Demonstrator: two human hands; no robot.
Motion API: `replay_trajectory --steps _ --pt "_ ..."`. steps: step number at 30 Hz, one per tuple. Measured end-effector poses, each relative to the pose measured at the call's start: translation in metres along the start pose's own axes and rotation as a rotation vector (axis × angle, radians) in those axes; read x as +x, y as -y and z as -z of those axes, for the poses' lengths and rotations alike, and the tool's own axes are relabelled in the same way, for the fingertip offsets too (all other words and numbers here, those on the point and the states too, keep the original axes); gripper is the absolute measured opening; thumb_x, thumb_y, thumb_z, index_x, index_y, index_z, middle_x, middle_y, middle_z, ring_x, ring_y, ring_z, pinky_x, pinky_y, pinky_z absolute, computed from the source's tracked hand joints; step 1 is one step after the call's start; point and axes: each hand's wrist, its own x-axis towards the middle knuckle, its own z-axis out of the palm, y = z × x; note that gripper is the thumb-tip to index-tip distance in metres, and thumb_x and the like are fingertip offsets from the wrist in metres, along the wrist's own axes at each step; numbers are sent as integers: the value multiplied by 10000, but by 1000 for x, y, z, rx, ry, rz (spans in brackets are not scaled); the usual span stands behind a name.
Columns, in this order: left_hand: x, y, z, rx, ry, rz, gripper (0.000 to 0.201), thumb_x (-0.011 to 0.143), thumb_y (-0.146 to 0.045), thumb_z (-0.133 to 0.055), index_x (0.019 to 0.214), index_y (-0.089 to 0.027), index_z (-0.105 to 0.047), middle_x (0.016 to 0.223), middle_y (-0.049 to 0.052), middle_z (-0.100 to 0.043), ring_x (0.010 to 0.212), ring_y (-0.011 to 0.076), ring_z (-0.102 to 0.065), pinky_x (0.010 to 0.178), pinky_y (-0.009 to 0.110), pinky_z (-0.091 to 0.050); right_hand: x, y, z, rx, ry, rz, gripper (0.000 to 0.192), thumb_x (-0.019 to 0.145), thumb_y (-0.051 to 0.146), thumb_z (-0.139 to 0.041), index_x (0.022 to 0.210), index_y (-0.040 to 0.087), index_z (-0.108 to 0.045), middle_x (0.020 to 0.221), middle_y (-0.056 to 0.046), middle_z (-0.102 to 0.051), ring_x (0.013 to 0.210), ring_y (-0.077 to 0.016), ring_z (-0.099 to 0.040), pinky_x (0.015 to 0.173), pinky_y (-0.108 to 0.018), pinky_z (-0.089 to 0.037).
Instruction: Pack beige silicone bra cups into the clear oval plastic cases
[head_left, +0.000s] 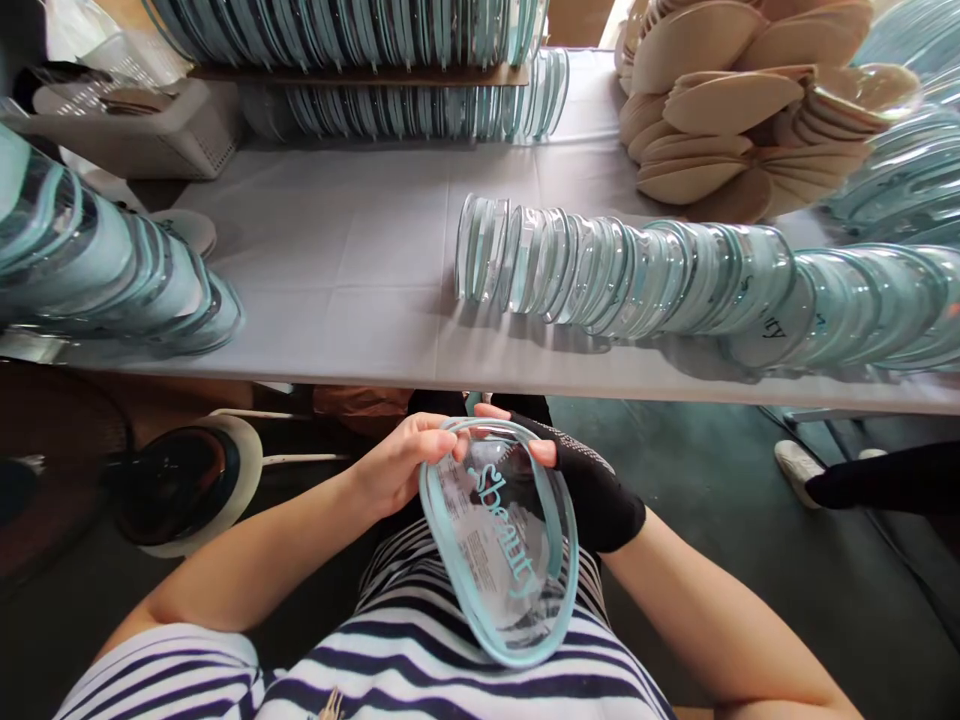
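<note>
A clear cosmetic pouch (pixel 502 540) with pale teal edging and teal lettering is held over my lap, its rounded end tilted toward my body. Bare fingers of my left hand (pixel 416 455) pinch its upper left edge. On the other side, my right hand (pixel 585 480), in a black fingerless glove, grips the upper right edge with thumb on top. Some fingers of both hands are hidden behind the pouch or seen through it. Printed small text shows through the clear side.
A long row of similar pouches (pixel 630 275) stands along the table (pixel 375 270). More pouches lean at left (pixel 112 260) and fill a rack (pixel 360 35) behind. Beige oval pieces (pixel 720 110) are piled at back right, a basket (pixel 157 130) at back left. A person's shoe (pixel 799 472) shows at right.
</note>
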Motion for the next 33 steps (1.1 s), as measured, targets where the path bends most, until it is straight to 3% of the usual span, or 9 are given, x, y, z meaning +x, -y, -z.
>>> replay_trajectory --steps 4,8,12,17,19,23,25,29,33 --pt "-6 0 2 58 -86 -10 246 723 -368 -731 676 -133 -678 676 31 -625 602 139 -569 595 250 -468 -8 1 -5 45 -70 18 656 841 336 -632 1467 290 -445 1336 -75 -637 1174 -257 -638 1057 -450 -452" --pt "-12 -2 1 131 -58 -10 305 691 -411 -744 635 -130 -641 772 45 -608 680 158 -549 619 269 -442 -14 -2 -4 16 -16 -33 713 774 376 -724 1436 247 -493 1382 -116 -598 1148 -293 -649 1012 -479 -487" --pt "-13 1 1 136 -115 22 305 670 -406 -752 628 -126 -638 821 63 -608 699 156 -531 642 275 -439 -15 -8 2 12 -113 0 578 856 357 -646 1413 258 -524 1349 -92 -627 1152 -263 -647 997 -437 -510" --pt "-12 8 3 124 -153 27 296 675 -398 -738 620 -133 -619 675 24 -551 601 125 -481 570 247 -381 -15 -6 4 -72 -21 -97 507 909 382 -588 1373 179 -569 1110 -116 -730 859 -243 -712 822 -405 -569" --pt "-11 9 4 134 -176 15 286 674 -392 -726 614 -133 -621 668 25 -561 582 116 -464 551 241 -354 -14 -3 2 -82 -6 -121 529 895 394 -610 1372 169 -566 1119 -127 -726 860 -252 -711 797 -403 -572" --pt "-10 7 5 147 -226 29 295 662 -420 -723 612 -139 -650 924 85 -670 740 177 -569 629 267 -413 -13 -1 -4 37 -100 -26 558 860 352 -650 1395 244 -533 1329 -87 -638 1126 -250 -655 1005 -419 -507" --pt "-11 7 5 146 -221 31 294 665 -438 -724 615 -156 -654 848 75 -664 849 228 -598 668 278 -433 -12 -1 -7 77 -104 -17 601 821 361 -692 1393 275 -531 1355 -71 -623 1152 -260 -644 1015 -433 -500" --pt "-13 7 5 197 -172 -10 250 674 -402 -712 603 -170 -651 768 85 -637 1168 308 -518 838 291 -444 -14 0 -5 68 -17 -101 618 767 381 -748 1338 207 -592 1343 -110 -627 1153 -301 -637 954 -437 -528" --pt "-12 8 6 219 -209 10 273 677 -426 -709 610 -168 -652 820 96 -635 1200 314 -488 762 269 -440 -15 -3 0 79 -122 -11 572 889 368 -625 1438 284 -490 1305 -70 -652 1127 -249 -655 1011 -435 -490"
